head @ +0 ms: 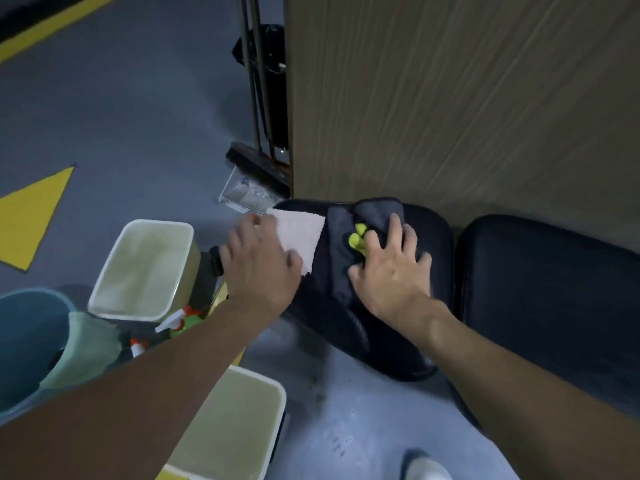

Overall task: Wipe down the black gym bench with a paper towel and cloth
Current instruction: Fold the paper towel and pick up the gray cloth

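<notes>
Head view: left hand lies flat with fingers spread, pressing a white paper towel onto the left end of the black bench. Right hand rests just beside it, fingers spread and extended over a bunched dark grey cloth on the same pad; neither hand has closed around anything. A small yellow-green item shows at the right fingertips, partly covered; what it is cannot be told. A second black pad follows to the right, separated by a narrow gap. The bench stands against a wood-grain panel. A broom leans at the panel's left edge, with a clear plastic holder on the floor below it. Left of the bench stand two cream bins, a blue bucket and a spray bottle, partly hidden by the left forearm. A yellow triangle marks the grey floor.
</notes>
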The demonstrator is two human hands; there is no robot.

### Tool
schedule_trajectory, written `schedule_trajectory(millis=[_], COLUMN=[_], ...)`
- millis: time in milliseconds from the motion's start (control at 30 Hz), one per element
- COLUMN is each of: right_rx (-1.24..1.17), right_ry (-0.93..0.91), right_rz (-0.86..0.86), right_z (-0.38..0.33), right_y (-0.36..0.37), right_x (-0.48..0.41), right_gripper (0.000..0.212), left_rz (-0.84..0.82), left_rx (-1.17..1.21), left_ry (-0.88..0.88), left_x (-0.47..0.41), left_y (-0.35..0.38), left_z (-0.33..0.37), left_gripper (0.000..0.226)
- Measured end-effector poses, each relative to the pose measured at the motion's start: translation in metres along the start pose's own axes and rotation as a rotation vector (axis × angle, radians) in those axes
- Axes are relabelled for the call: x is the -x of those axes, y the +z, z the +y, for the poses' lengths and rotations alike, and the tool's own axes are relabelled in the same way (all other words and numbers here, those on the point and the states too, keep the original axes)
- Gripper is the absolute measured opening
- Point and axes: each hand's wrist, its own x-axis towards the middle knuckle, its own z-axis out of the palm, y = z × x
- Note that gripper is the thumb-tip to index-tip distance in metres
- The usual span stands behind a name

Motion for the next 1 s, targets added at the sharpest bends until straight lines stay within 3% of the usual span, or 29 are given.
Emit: schedule_trajectory(millis=[100,200,300,567,733,900,1000], right_rx=[0.095,0.174,0.173,0.1,0.126,0.17,0.115], right_ry=[-0.102,-0.198,-0.274,-0.13,-0.174,-0.313,-0.323], right_rz=[0.061,0.119,0.201,0.179,0.205,0.371,0.37], right_z=[0.013,0.014,0.012,0.009,0.01,0.02,0.028], right_y=[0.012,0.027,0.033,0.014,0.029,0.058,0.051], right_x=[0.018,0.013,-0.002,-0.072,-0.021,0.047,0.044], right_gripper=[0.05,0.069,0.062,0.056,0.059,0.06,0.058], left_rz=[-0.07,-0.109,-0.022,0.102,0.108,0.14,0.207], left_rx=[0.008,0.051,0.03,-0.11,-0.09,0.024,0.012], left_ry=[0.318,0.401,0.416,0.453,0.382,0.324,0.315], left_x=[0.002,-0.006,-0.013,-0.02,-0.019,-0.018,-0.011], left_y=[0.011,0.027,0.037,0.054,0.061,0.058,0.063], left_z=[0.004,0.002,-0.001,-0.004,0.002,0.01,0.013], left_gripper=[0.05,0.054,0.051,0.053,0.046,0.041,0.041])
